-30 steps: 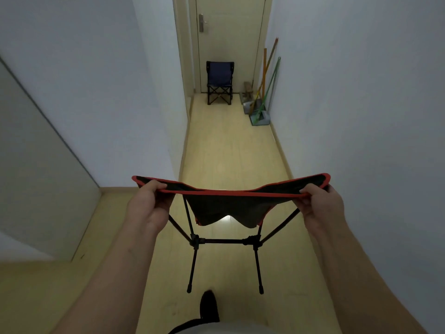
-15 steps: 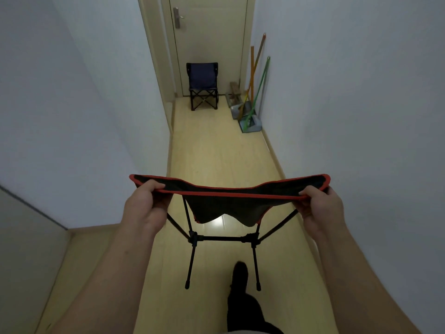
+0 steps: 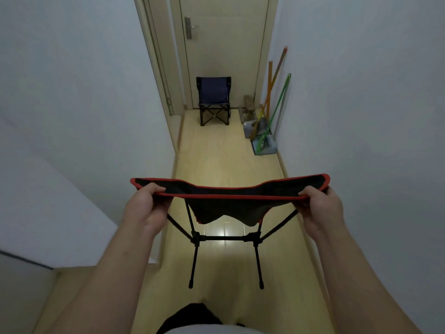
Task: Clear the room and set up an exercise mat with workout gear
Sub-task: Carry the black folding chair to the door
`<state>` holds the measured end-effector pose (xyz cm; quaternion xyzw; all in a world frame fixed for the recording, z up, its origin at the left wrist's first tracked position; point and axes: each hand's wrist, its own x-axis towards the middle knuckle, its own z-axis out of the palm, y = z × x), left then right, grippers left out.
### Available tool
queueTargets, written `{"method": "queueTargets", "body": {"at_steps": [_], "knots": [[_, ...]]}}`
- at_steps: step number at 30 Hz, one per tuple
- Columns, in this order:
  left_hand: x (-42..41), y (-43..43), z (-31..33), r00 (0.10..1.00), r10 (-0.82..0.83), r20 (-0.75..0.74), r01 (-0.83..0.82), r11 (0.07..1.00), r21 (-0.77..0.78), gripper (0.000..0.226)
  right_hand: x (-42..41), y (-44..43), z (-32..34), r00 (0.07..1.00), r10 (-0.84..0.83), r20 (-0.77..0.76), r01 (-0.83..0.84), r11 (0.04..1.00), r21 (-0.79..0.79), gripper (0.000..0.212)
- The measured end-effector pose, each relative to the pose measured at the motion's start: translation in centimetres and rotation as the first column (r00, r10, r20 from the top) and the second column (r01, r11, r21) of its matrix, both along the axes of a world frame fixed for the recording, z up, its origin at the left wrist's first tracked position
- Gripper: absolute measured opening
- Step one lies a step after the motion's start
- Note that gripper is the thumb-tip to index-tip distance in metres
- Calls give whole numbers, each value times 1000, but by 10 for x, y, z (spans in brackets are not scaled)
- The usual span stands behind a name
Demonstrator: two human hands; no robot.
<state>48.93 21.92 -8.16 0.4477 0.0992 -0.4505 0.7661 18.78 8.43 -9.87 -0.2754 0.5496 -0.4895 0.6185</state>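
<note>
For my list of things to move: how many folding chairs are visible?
2. The red-edged chair is held by the left hand and right hand; the blue chair stands by the door at the corridor's end.

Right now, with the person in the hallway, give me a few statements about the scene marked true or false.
1. The left hand and the right hand both grip the top rim of the red-edged chair. True.
2. The brooms lean against the left wall. False: they lean in the corner by the right wall.
3. A blue chair stands upright in front of the door at the far end. True.
4. The door at the far end is open. False: it is closed.
</note>
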Motion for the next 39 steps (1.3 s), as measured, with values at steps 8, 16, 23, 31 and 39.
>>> {"method": "queueTargets", "body": {"at_steps": [8, 16, 23, 31, 39], "knots": [[102, -147, -12, 1000, -18, 12, 18, 1000, -1, 26, 103, -145, -5, 1000, -1, -20, 1, 1000, -26, 30], [186, -279, -3, 999, -42, -10, 42, 999, 10, 35, 183, -266, -10, 998, -52, -23, 52, 999, -13, 31], [238, -399, -14, 999, -37, -4, 37, 999, 29, 36, 235, -383, -25, 997, -69, 19, 69, 998, -3, 38], [286, -564, -21, 1000, 3, 4, -3, 992, 126, 28, 290, -556, -38, 998, -58, 15, 57, 996, 69, 32], [335, -686, -21, 997, 76, -23, -72, 990, 121, 50, 348, -698, -39, 1000, -4, 17, 3, 996, 93, 38]]}}
